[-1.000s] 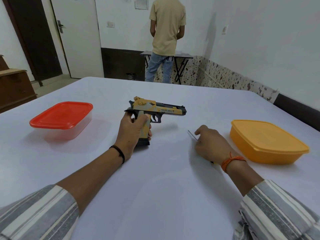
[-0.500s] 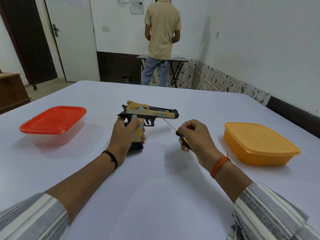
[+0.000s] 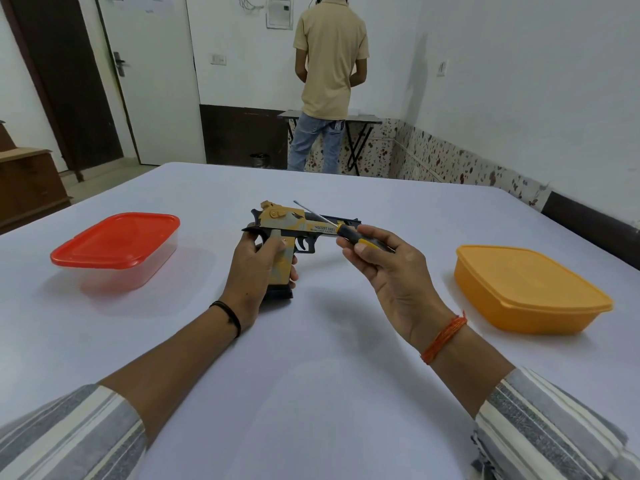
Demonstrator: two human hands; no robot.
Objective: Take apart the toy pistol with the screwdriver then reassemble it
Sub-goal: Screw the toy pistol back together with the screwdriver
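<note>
A person's left hand (image 3: pixel 258 268) wraps its grip around the handle of a yellow-and-black toy pistol (image 3: pixel 294 233), thumb on the near side and fingers curled over the far side, holding the toy upright with the base of its handle resting on the white surface (image 3: pixel 311 393) and the barrel pointing to the right. The right hand (image 3: pixel 388 271) has its grip clamped on the black-and-yellow handle of a screwdriver (image 3: pixel 343 227), pinched between thumb and fingertips, palm turned towards the camera. The thin metal shaft angles up and to the left, crossing in front of the pistol's slide, with the tip showing just above the top of the toy; whether the shaft touches the pistol cannot be told.

A black band circles the left wrist and an orange thread the right; both forearms come out of grey-and-cream striped sleeves. On the surface, well to the left of the pistol, stands a clear container with a red lid (image 3: pixel 117 249). Well to the right stands a closed orange container (image 3: pixel 530 289). Beyond the far edge of the surface, another person in a beige shirt and jeans (image 3: pixel 329 81) stands facing a small folding table (image 3: pixel 360 121) against the wall.
</note>
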